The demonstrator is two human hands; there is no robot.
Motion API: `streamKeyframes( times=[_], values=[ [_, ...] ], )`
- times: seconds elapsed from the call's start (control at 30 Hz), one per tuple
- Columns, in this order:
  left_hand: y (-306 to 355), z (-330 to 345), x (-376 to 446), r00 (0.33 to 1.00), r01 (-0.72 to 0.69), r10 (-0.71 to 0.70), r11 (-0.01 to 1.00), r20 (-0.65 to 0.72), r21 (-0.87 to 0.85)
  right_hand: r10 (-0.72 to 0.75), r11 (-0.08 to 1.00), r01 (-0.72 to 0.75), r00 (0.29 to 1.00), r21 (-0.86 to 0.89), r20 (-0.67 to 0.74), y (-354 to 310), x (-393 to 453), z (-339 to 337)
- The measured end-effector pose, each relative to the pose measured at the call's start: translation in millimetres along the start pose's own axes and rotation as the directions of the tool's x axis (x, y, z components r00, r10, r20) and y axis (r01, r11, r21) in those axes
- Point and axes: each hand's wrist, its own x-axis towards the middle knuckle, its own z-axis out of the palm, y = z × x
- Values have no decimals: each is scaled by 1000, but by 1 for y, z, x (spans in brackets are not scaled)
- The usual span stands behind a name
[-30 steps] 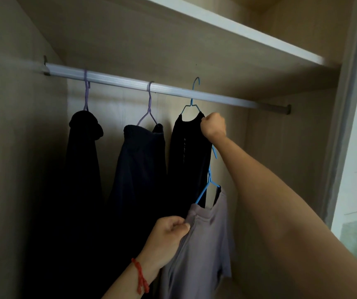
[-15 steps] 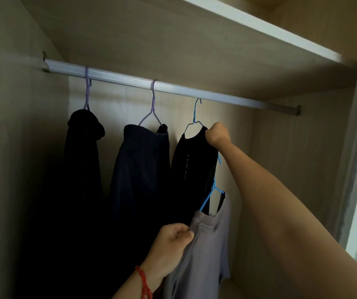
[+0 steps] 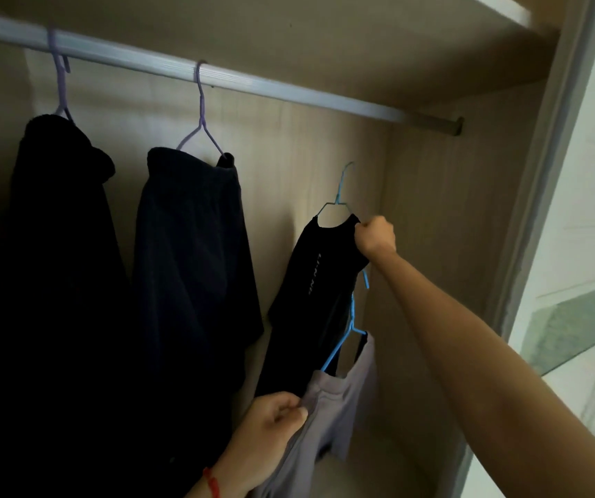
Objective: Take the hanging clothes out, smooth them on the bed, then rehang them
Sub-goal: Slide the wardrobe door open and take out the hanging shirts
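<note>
Early stage: right hand (image 3: 375,236) fisted on black top (image 3: 319,282), left hand (image 3: 271,425) pinching grey garment (image 3: 339,407), both off the rail (image 3: 289,91); two dark garments (image 3: 188,246) hang; smoothing, rehanging remain.

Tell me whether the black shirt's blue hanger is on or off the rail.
Off: the blue hanger hook sits below the rail, held by the right hand.

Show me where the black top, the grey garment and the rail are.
black top (image 3: 319,282), head view, front of the cloth.
grey garment (image 3: 339,404), head view, upper part.
rail (image 3: 289,93), head view, bare stretch of the bar.
</note>
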Motion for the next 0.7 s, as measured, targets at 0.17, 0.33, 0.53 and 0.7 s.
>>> streamKeyframes(
  times=[0.17, 0.33, 0.53, 0.7],
  values=[
    [-15, 13, -18, 999, 34, -35, 999, 9, 17, 40, 999, -40, 999, -21, 11, 47, -17, -2],
    [-25, 14, -35, 998, 55, -53, 997, 25, -62, 9, 995, -8, 1000, -97, 8, 82, -68, -4],
    [-39, 0, -51, 999, 32, -29, 996, 41, -78, 50, 983, -55, 998, -178, -31, 102, -134, -11],
    [-51, -20, -77, 994, 6, 12, 988, 112, -157, 83, 967, -112, 988, -230, -133, 96, -194, -14]
  ],
)
